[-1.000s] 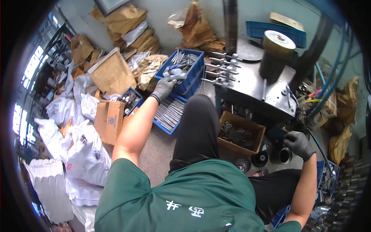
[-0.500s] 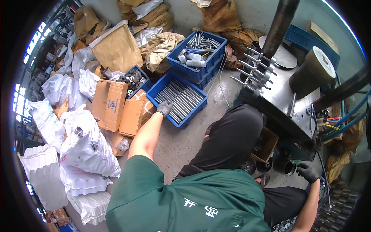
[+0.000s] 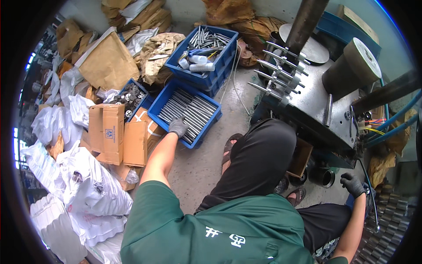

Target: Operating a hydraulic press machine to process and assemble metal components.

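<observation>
At the blue bin (image 3: 210, 124), left hand (image 3: 178, 127) on metal rods (image 3: 192, 112)

Left arm (image 3: 160, 158) stretched forward, palm down over rods lying inside; right hand (image 3: 353, 185) beside a metal cylinder (image 3: 319, 177). Cartons (image 3: 107, 134) stand left; a bent knee (image 3: 274, 136) separates bin from steel tabletop (image 3: 312, 108). How closed either grip is, I cannot tell.

Looks down from head height through a wide fisheye lens, left one of a side-by-side pair, upright and unmirrored, bending straight edges toward a dark round rim. Faces forward and steeply down, close above the green shirt (image 3: 193, 242) at the lower edge, with the left hand (image 3: 178, 126) and right hand (image 3: 353, 185) farther out. Reaches across the floor (image 3: 193, 174) to the wall (image 3: 187, 12) along the top
</observation>
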